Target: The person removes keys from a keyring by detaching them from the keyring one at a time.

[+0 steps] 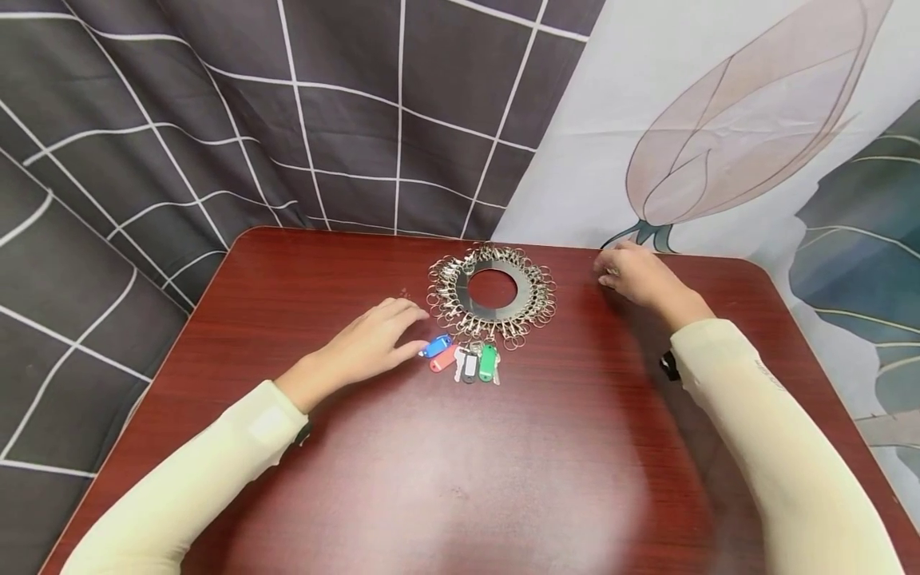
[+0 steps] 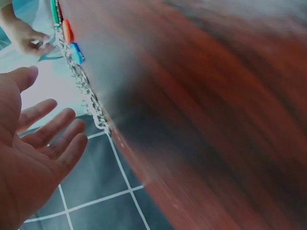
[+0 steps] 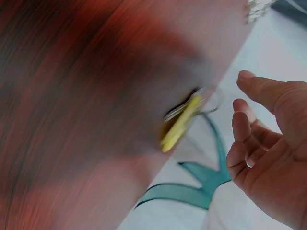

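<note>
A blurred yellow oblong key tag [image 3: 181, 125] was seen along the edge of a reddish-brown wooden desk [image 1: 467, 455], its long axis roughly parallel to that edge, ring end toward the upper right in the right wrist view. The right grip [image 1: 638, 278] was near, thumb apart from bent fingers; the left grip [image 1: 365, 339] was spread.

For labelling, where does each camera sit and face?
Head: head-worn, faces forward and down at the table; left grip, right grip and sleeves show.
Left wrist: worn there, looks across the table; both grips show.
Right wrist: worn there, looks toward a yellow tag; right grip shows.
Head and left wrist share the blue tag.
</note>
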Demonstrator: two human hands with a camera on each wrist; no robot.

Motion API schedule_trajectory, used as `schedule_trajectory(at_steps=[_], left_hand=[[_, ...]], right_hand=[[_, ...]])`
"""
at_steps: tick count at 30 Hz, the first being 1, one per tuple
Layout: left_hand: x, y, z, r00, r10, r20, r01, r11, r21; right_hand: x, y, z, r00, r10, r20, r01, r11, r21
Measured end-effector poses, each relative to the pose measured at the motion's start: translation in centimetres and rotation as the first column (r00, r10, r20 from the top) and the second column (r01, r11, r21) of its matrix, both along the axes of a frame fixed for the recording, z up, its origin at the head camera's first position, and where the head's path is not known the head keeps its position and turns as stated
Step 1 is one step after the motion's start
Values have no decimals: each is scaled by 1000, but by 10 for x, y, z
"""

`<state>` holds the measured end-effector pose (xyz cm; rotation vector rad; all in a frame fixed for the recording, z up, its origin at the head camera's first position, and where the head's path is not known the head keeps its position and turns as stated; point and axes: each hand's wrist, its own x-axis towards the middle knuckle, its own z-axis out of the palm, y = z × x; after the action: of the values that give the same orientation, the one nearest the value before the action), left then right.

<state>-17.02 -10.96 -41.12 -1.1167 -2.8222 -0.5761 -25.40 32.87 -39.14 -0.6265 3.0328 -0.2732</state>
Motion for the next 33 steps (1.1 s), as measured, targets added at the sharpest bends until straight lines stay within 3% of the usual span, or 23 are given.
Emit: schedule_trajectory(at_steps=[7, 15, 18, 23, 33], left_hand=[[-5, 14, 1, 1000, -24, -12, 24, 999, 49], [-7, 30, 0, 998, -18, -55, 21, 998, 63], [-7, 35, 1, 999, -18, -46, 20, 998, 61], [-5, 43, 3, 1000, -22, -7, 23, 998, 56], [-1, 62, 6, 999, 1, 39, 0, 999, -36]], right_hand=[[11, -33, 2, 999, 2, -50, -12, 981, -195], [39, -80, -6, 996, 39, -83, -69, 919, -389], [51, -97, -10, 994, 91, -62, -109, 906, -408], [67, -120, -17, 985, 173, -15, -165, 910, -380], [82, -147, -24, 979, 191, 77, -163, 946, -279]])
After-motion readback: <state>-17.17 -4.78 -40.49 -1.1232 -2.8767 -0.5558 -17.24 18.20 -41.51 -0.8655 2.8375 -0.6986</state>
